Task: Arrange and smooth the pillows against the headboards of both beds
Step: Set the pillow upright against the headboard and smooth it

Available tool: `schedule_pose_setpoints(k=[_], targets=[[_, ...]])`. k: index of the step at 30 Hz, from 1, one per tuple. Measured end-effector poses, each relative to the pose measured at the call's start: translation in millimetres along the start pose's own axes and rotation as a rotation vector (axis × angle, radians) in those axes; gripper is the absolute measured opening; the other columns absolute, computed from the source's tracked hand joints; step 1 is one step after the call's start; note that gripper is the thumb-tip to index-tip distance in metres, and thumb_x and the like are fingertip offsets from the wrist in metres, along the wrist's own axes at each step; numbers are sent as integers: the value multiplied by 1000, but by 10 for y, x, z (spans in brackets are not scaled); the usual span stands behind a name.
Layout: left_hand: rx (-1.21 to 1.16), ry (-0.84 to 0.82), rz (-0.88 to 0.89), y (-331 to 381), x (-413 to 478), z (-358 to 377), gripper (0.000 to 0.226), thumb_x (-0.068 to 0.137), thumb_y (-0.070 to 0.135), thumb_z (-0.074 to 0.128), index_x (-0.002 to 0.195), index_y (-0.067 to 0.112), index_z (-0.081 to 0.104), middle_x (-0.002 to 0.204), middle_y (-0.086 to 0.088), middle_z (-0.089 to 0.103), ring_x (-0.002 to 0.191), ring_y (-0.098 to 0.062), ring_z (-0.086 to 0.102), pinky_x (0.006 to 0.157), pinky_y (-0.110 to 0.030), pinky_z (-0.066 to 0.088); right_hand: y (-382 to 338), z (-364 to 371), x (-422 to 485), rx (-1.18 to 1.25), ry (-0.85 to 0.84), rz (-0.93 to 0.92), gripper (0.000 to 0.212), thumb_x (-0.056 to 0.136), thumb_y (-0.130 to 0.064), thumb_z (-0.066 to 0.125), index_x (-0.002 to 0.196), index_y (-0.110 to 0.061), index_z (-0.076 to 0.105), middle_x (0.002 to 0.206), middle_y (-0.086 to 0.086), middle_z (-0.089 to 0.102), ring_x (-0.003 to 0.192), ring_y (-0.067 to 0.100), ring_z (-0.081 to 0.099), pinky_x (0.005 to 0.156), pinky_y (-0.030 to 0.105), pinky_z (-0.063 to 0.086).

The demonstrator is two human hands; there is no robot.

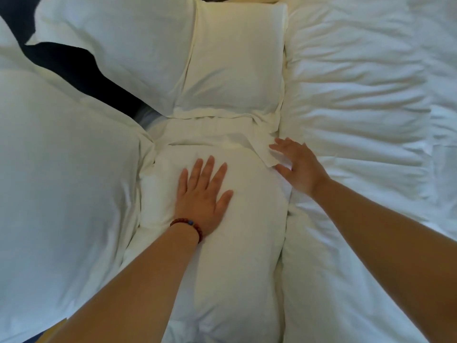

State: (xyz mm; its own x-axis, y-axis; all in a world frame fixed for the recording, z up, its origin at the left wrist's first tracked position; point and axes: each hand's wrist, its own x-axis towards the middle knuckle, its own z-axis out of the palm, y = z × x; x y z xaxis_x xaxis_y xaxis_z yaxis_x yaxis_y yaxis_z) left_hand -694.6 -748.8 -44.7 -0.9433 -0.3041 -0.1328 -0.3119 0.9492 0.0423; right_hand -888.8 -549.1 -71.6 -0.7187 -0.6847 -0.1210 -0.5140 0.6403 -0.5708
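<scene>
White pillow lies lengthwise mid-bed, between a rumpled duvet on the right and a big pillow on the left. Left hand, wearing a red bead bracelet, presses flat on it, fingers straight and spread. Right hand touches its right edge at the case flap, fingers spread wide, holding nothing. A second pillow lies just beyond.
</scene>
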Motion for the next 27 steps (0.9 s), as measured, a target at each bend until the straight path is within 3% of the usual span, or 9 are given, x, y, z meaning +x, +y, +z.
schedule_pose_setpoints(k=[2,4,7,10,13,17,20,24,27], targets=[[-4,-1,2,-18,46,51,65,95,61,6,155,37,1,164,5,-5,150,-17,-10,119,-45,-8,-17,-18,122,168,39,76,38,93,-21,63,131,-24,60,139,0,56,130,17,48,112,30,32],[-14,-4,2,-27,96,103,65,95,61,6,155,36,2,164,4,-2,150,-18,-7,120,-46,-7,-78,-47,228,314,133,190,14,94,-21,61,100,-17,72,100,-1,70,93,14,61,87,20,45],[-21,-7,-1,-38,141,167,64,95,60,7,155,36,5,164,3,2,151,-20,-2,120,-48,-4,-67,-157,463,608,428,503,22,95,-23,57,78,-13,66,66,-1,63,62,18,58,65,33,55],[-22,-14,1,-44,159,218,63,96,59,9,154,35,5,164,2,4,151,-21,-1,120,-49,-2,66,-327,632,834,599,729,19,96,-15,53,83,-17,67,65,2,70,60,18,69,68,44,62],[-16,-18,6,-36,193,236,63,96,59,9,155,34,5,164,1,5,151,-22,1,119,-50,0,136,-400,586,713,511,646,17,91,-35,61,84,-21,67,76,3,73,73,23,72,74,45,61],[-7,-14,4,-22,218,248,64,96,59,9,155,33,9,164,0,8,151,-23,3,119,-50,0,50,22,34,450,261,656,44,86,-54,61,106,-15,68,95,5,70,85,21,62,80,31,48],[-3,-20,-3,-22,190,236,65,96,60,8,155,33,11,164,0,9,151,-23,5,119,-50,0,-139,371,-457,554,211,712,38,81,-50,71,102,-19,68,86,-2,69,86,21,66,81,36,53],[-10,-36,-27,36,121,85,67,94,62,12,155,35,11,164,1,7,151,-22,3,119,-47,-5,-333,571,-803,775,131,867,37,77,-50,69,80,-13,69,77,9,71,78,33,68,75,50,58],[-87,-58,-31,151,-88,-108,70,91,63,12,155,33,15,164,3,8,151,-22,4,120,-47,1,-353,518,-952,811,294,933,34,79,-48,65,74,-15,68,73,5,71,74,29,68,74,46,59]])
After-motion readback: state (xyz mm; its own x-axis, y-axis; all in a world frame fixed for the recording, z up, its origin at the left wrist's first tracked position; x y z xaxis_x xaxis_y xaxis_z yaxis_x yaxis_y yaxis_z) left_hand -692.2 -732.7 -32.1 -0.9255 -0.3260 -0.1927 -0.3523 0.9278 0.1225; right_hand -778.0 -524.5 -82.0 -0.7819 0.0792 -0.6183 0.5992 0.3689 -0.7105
